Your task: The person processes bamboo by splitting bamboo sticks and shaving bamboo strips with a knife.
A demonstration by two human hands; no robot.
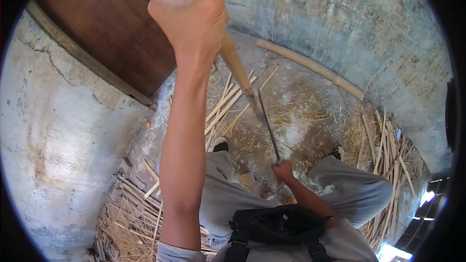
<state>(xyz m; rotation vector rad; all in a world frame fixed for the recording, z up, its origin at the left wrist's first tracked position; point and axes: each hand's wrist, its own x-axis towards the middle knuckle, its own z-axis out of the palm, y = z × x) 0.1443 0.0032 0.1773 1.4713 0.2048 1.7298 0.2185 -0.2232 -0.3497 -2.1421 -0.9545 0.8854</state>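
My left hand point(196, 14) is raised near the top of the view, its fingers wrapped round the upper part of a bamboo pole point(234, 63). The pole slants down and to the right, toward the floor between my legs. Lower down, my right hand point(282, 171) is closed on the handle of a long, dark-bladed knife point(269, 131). Its thin blade points up and away from me, and its far end meets the pole's side near mid-length. Whether the edge has cut into the bamboo cannot be made out.
Another bamboo pole point(310, 65) lies along the foot of the stained wall point(340, 24). Split bamboo strips point(388, 140) are heaped at the right, with more strips point(141, 204) at the lower left. A brown panel point(107, 24) stands at the upper left. A black bag point(276, 225) hangs at my waist.
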